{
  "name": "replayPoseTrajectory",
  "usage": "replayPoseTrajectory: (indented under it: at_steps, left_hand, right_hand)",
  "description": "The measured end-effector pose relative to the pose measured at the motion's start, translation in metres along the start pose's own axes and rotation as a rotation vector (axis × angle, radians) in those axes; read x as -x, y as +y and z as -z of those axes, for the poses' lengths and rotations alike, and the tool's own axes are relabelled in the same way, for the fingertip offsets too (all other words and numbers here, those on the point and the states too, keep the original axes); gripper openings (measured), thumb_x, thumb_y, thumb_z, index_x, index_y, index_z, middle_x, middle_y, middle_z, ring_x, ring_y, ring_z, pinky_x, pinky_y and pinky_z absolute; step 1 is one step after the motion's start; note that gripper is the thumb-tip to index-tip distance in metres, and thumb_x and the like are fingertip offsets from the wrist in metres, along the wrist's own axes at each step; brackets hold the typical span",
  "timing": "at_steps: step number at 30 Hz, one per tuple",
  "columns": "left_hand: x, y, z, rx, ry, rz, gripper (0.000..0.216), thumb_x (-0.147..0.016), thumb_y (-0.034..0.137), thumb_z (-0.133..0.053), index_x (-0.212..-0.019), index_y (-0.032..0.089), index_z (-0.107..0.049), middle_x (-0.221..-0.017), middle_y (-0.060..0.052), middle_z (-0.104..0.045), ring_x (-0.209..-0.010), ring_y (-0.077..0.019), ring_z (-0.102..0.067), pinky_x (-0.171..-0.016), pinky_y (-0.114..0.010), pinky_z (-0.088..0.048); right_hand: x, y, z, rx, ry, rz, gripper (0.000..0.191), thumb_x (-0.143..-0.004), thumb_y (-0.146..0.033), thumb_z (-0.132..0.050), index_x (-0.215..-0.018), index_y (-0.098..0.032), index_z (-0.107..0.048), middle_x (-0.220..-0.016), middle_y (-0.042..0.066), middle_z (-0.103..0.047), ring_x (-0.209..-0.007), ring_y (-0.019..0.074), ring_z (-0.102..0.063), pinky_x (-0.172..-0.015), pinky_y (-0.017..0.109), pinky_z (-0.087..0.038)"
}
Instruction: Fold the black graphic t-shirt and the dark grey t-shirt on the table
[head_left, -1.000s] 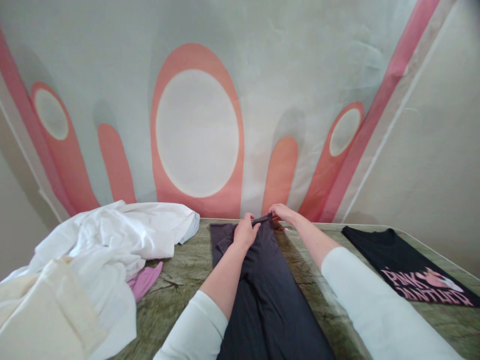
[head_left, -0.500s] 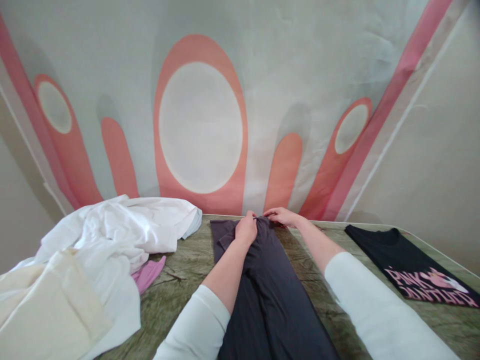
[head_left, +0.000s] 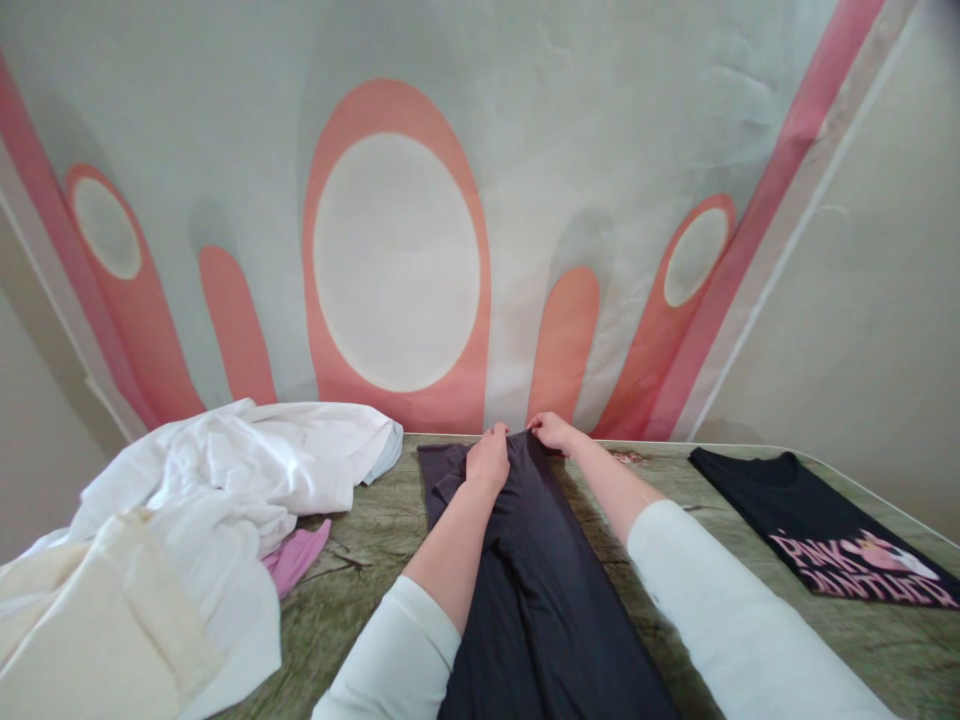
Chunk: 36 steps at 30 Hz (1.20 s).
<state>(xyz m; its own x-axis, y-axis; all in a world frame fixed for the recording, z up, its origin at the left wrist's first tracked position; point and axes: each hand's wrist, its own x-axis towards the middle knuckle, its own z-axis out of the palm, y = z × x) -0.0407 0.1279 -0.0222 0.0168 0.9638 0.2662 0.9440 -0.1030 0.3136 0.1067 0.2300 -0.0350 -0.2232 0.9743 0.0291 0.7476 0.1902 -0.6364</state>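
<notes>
A pair of dark trousers (head_left: 536, 580) lies lengthwise on the table, its top end towards the wall and its lower part running out of view at the bottom. My left hand (head_left: 489, 460) is closed on the cloth near the middle of the top edge. At the right corner of that edge, my right hand (head_left: 553, 431) pinches the fabric between thumb and fingers. The cloth is pulled fairly straight between the two hands. A loose fold of it lies to the left of my left hand.
White clothes (head_left: 247, 460) lie heaped at the left, with a cream garment (head_left: 105, 620) and a pink piece (head_left: 298, 558) among them. A folded black T-shirt (head_left: 817, 530) with pink lettering lies at the right. Behind the wood-patterned table (head_left: 360, 600) stands a printed wall (head_left: 525, 150).
My right hand has shifted slightly left and up, and now pinches the trousers' top right corner, which is straighter. My left hand stays on the cloth. The view has shifted a little.
</notes>
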Motion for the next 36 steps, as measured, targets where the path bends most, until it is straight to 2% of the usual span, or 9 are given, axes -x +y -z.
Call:
replayPoseTrajectory:
  at_steps: [5,10,14,16,19,22,26,31,36]
  left_hand:
    - [0.001,-0.003,0.013,-0.086,-0.011,-0.017,0.032,-0.085,0.006,-0.03,-0.109,0.018,-0.048,-0.106,-0.012,-0.054,-0.088,-0.0214,-0.059,-0.076,-0.033,-0.043]
    - [0.006,0.012,0.023,-0.158,-0.041,-0.061,0.03,-0.084,0.007,-0.031,-0.105,0.011,-0.052,-0.112,-0.018,-0.051,-0.109,-0.0283,-0.048,-0.09,-0.044,-0.034]
    - [0.017,0.031,0.015,-0.158,-0.174,-0.179,0.03,-0.083,0.017,-0.04,-0.109,0.013,-0.054,-0.12,-0.016,-0.05,-0.114,-0.0266,-0.045,-0.094,-0.042,-0.033]
    - [0.022,0.035,0.006,-0.152,-0.229,-0.213,0.038,-0.085,0.028,-0.039,-0.118,0.013,-0.049,-0.131,-0.014,-0.043,-0.121,-0.027,-0.038,-0.097,-0.044,-0.03]
    - [0.026,0.032,-0.005,-0.144,-0.266,-0.236,0.054,-0.088,0.043,-0.028,-0.132,0.011,-0.035,-0.142,-0.014,-0.028,-0.13,-0.0293,-0.023,-0.101,-0.051,-0.023]
    - [0.024,0.023,-0.01,-0.131,-0.275,-0.278,0.057,-0.09,0.043,-0.019,-0.137,0.012,-0.025,-0.144,-0.011,-0.022,-0.132,-0.0273,-0.018,-0.103,-0.051,-0.018]
    - [0.019,0.013,-0.011,-0.119,-0.286,-0.32,0.054,-0.091,0.038,-0.017,-0.138,0.012,-0.022,-0.145,-0.008,-0.021,-0.133,-0.0231,-0.017,-0.105,-0.046,-0.016]
    - [0.019,0.008,-0.007,-0.114,-0.302,-0.337,0.055,-0.092,0.043,-0.011,-0.14,0.016,-0.017,-0.145,-0.006,-0.021,-0.132,-0.0193,-0.019,-0.105,-0.041,-0.017]
    - [0.023,-0.005,0.005,-0.148,-0.306,-0.334,0.054,-0.091,0.048,-0.016,-0.138,0.021,-0.025,-0.145,-0.005,-0.021,-0.132,-0.0214,-0.02,-0.105,-0.043,-0.017]
  right_hand:
    - [0.004,-0.007,-0.01,0.154,0.108,-0.033,0.02,-0.068,-0.007,-0.055,-0.084,-0.016,-0.064,-0.088,0.009,-0.067,-0.086,0.02,-0.061,-0.07,0.025,-0.042]
    - [0.015,-0.011,-0.016,0.254,0.179,-0.01,0.025,-0.072,-0.007,-0.051,-0.095,-0.014,-0.059,-0.096,0.013,-0.064,-0.092,0.024,-0.059,-0.077,0.031,-0.042]
    - [0.021,-0.011,-0.01,0.274,0.223,0.04,0.02,-0.081,-0.013,-0.043,-0.094,-0.013,-0.058,-0.097,0.013,-0.063,-0.094,0.0212,-0.057,-0.081,0.03,-0.04]
    - [0.027,-0.01,-0.005,0.274,0.246,0.065,0.023,-0.083,-0.016,-0.04,-0.097,-0.012,-0.058,-0.099,0.013,-0.062,-0.096,0.0202,-0.056,-0.083,0.03,-0.039]
    - [0.045,-0.01,-0.002,0.265,0.271,0.14,0.033,-0.086,-0.015,-0.032,-0.111,-0.01,-0.052,-0.11,0.014,-0.058,-0.104,0.0183,-0.052,-0.09,0.029,-0.036]
    - [0.072,-0.009,-0.007,0.253,0.234,0.253,0.04,-0.085,-0.014,-0.03,-0.122,-0.014,-0.046,-0.122,0.01,-0.053,-0.112,0.0152,-0.047,-0.095,0.028,-0.033]
    - [0.101,-0.002,-0.012,0.296,0.096,0.368,0.044,-0.087,-0.019,-0.029,-0.13,-0.017,-0.04,-0.134,0.007,-0.044,-0.121,0.0154,-0.039,-0.101,0.032,-0.027]
    - [0.108,0.008,-0.007,0.439,0.023,0.271,0.047,-0.091,-0.034,-0.024,-0.134,-0.019,-0.034,-0.142,0.005,-0.031,-0.129,0.0201,-0.027,-0.105,0.043,-0.017]
    - [0.109,0.012,-0.006,0.482,0.029,0.204,0.046,-0.092,-0.035,-0.02,-0.134,-0.021,-0.035,-0.141,0.004,-0.033,-0.129,0.0194,-0.026,-0.104,0.043,-0.018]
